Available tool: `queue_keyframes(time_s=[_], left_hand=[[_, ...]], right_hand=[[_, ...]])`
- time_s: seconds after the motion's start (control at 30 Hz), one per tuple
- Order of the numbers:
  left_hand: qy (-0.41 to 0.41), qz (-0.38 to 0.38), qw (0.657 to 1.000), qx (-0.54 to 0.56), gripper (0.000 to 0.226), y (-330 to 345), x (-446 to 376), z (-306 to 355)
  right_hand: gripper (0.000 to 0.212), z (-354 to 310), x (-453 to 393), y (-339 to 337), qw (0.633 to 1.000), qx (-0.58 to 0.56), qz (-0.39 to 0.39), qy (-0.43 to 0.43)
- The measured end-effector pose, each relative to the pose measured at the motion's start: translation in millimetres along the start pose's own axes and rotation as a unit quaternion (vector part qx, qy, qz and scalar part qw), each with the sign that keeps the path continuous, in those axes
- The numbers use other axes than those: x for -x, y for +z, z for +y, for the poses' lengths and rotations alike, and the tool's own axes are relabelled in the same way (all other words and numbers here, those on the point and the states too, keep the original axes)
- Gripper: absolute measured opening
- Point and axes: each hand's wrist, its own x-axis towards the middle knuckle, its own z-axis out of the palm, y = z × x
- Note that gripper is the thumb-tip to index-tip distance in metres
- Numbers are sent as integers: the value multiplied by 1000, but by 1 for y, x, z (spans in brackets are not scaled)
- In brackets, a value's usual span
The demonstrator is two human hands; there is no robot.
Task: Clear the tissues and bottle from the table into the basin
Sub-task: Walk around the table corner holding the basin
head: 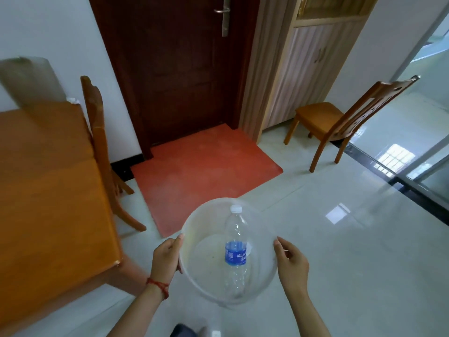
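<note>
Clear plastic basin (194,229) held up over the pale tiled floor (340,263), just off the near right corner of the wooden counter (48,190). Inside it, the bottle (235,251), lying on its side, long axis running near to far: white cap at the far rim, base toward the near rim, blue label across the middle. Looks empty, see-through plastic. Nothing else to make out in the basin apart from a few specks on the bottom.

Left hand (166,256) on the basin's left rim, fingers curled round the edge, thumb up along the outside; red string around that wrist. Right hand (291,261) at the right rim, fingers curled and pinching the edge, though the clear plastic makes the contact hard to read exactly.

On the counter's far right corner, a small scrap of white, possibly tissues (73,100), too blurred to be sure. Wooden chair (102,142) tucked against the counter's right edge. Second chair (345,122) well apart, over by the wall on the right. Dark red door (182,69) straight ahead, orange-red mat (206,171) on the floor before it.
</note>
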Motion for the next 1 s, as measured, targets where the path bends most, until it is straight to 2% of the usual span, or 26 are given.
queue_keyframes(time_s=[0.37, 0.63, 0.73, 1.0], left_hand=[[-28, 94, 995, 26, 47, 8, -115, 32], [-67, 189, 979, 48, 58, 21, -204, 68], [-72, 208, 974, 59, 49, 25, -235, 80], [-96, 275, 950, 116, 44, 13, -335, 98]], right_hand=[[20, -67, -132, 95, 993, 37, -108, -32], [19, -126, -240, 167, 970, 63, -217, -88], [22, -145, -275, 194, 961, 83, -238, -112], [20, -192, -343, 285, 956, 74, -256, -124]])
